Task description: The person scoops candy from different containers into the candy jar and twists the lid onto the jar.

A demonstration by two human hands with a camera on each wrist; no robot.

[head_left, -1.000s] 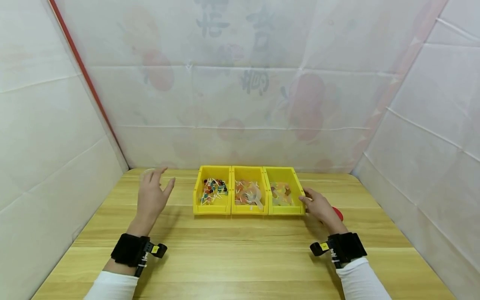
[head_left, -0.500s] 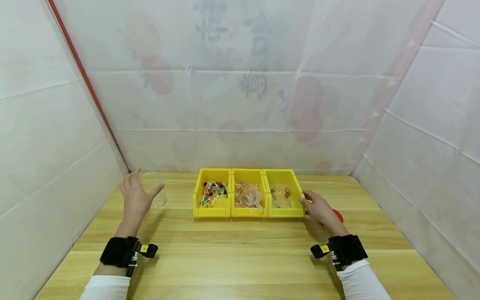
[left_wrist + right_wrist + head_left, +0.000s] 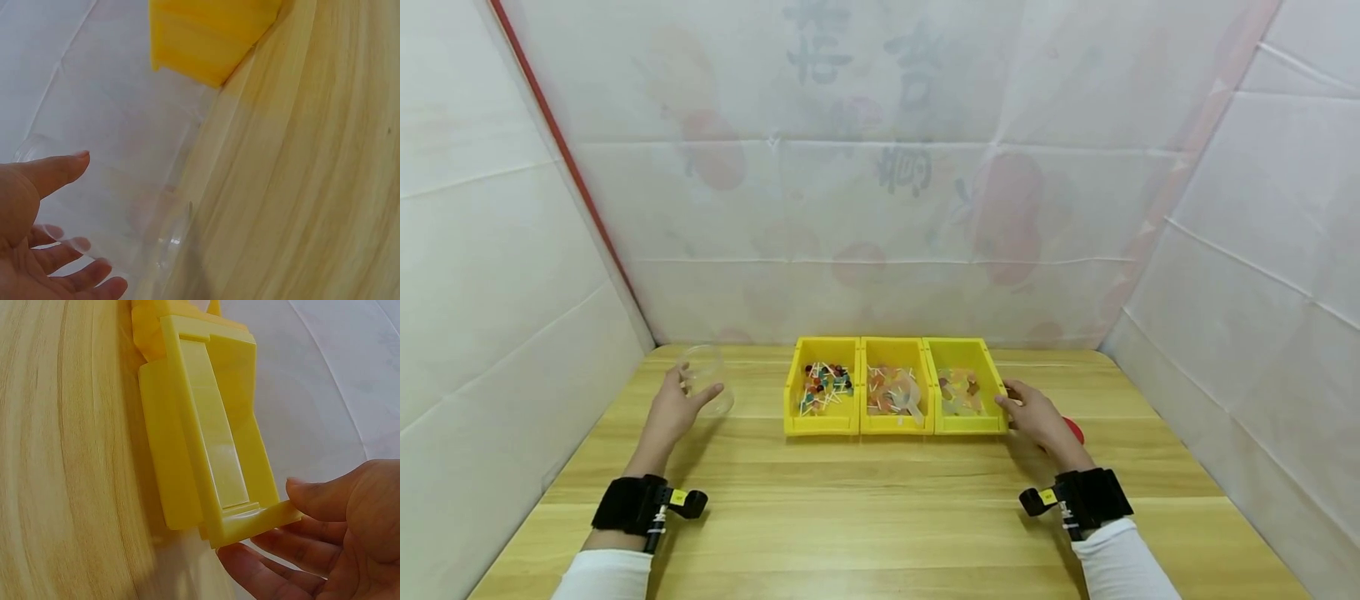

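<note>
In the head view my left hand [image 3: 673, 408] is at a clear plastic jar [image 3: 721, 402] at the table's left. Its fingers lie along the far left side and the thumb is across the near side; in the left wrist view the see-through jar [image 3: 144, 206] lies between thumb and fingers. My right hand [image 3: 1037, 412] grips the side wall of the rightmost yellow bin [image 3: 972, 426], thumb over the edge and fingers outside. That bin holds wrapped candies [image 3: 961, 392]. A middle yellow bin [image 3: 897, 426] and a left yellow bin [image 3: 822, 426] stand in a row with it.
Lollipops [image 3: 827, 387] fill part of the left bin. A translucent scoop [image 3: 908, 396] lies on lollipops in the middle bin. A red round lid [image 3: 1073, 430] shows partly behind my right wrist. White sheets [image 3: 880, 250] wall the wooden table [image 3: 850, 517] at back and sides.
My left hand has moved left and down to the jar, and its spread fingers have closed in around it. The right hand has stayed on the bin's edge.
</note>
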